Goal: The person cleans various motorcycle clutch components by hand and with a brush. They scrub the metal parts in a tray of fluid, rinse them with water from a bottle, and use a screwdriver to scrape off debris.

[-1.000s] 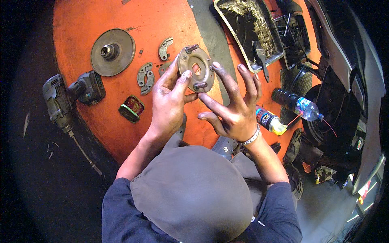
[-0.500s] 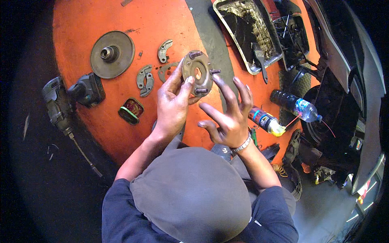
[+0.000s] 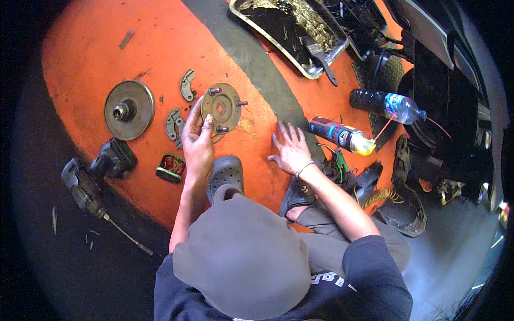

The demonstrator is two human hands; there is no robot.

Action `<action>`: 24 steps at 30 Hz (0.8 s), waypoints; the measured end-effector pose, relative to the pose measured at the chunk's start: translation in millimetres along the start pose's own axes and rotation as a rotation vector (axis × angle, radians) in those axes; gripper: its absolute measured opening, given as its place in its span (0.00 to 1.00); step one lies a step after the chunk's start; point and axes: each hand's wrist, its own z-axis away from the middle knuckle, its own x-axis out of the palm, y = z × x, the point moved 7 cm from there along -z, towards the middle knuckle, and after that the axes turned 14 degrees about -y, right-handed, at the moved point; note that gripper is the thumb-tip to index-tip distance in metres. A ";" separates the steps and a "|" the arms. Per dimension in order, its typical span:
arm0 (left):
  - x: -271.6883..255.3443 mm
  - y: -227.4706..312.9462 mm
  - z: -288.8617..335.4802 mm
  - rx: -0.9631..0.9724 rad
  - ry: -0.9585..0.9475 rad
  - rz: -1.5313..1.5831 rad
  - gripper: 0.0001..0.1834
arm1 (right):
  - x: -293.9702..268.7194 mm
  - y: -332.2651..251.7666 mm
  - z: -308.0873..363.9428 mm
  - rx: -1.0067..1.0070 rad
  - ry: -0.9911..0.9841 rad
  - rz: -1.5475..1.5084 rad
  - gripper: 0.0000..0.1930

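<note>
My left hand (image 3: 196, 143) is closed on the rim of a round metal clutch plate (image 3: 229, 113), thumb on its face. Three pins stick out of the plate, and it is held up above the orange floor. To the right, my right hand (image 3: 292, 152) has its fingers spread and holds nothing. It is low over the floor beside the dark stripe; whether it touches is hard to tell. Curved clutch shoes (image 3: 187, 85) lie beyond my left hand, with more shoes (image 3: 172, 124) partly hidden behind it. A pulley disc (image 3: 142, 109) with a central hub rests further left.
At left lies a cordless power tool (image 3: 84, 187) with a long thin shaft. An open tin (image 3: 171, 167) stands near my left forearm. On the right are a spray can (image 3: 331, 131), a plastic bottle (image 3: 390, 107) and a grimy tray (image 3: 306, 71) with a brush (image 3: 320, 58).
My right hand has moved away from the plate's pins, down toward the floor on the right. The left hand has turned the plate's face more toward the view. The view has shifted.
</note>
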 end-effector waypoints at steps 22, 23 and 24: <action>45.5 -71.7 -70.2 -0.005 -0.277 -0.805 0.21 | -93.8 62.4 -34.1 0.090 0.678 -0.938 0.12; 49.8 -70.0 -64.6 0.097 -0.263 -0.875 0.21 | -115.4 51.5 -30.2 0.024 0.789 -0.815 0.13; 54.0 -71.6 -58.8 0.135 -0.205 -1.102 0.25 | -134.7 41.6 -33.0 -0.051 0.868 -0.791 0.13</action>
